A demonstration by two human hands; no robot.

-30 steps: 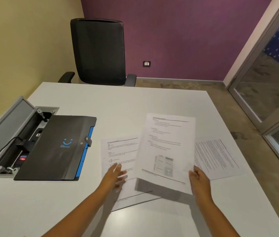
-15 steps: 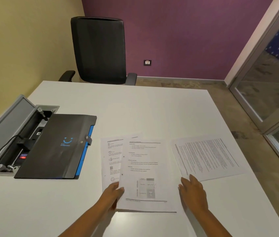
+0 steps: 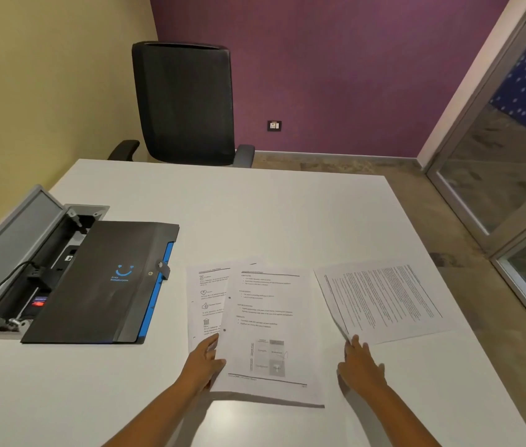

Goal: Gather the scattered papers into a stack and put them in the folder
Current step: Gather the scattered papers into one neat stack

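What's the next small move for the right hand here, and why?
Probably slide the text-dense sheet left onto the pile. The right hand has its fingertips at that sheet's near corner, and it lies apart on the table, while the left hand holds the diagram sheet over another page. The folder is shut, so stacking comes first.

Office meeting room, white table [image 3: 255, 214], desk chair [image 3: 187, 101], glass partition [image 3: 497, 175]
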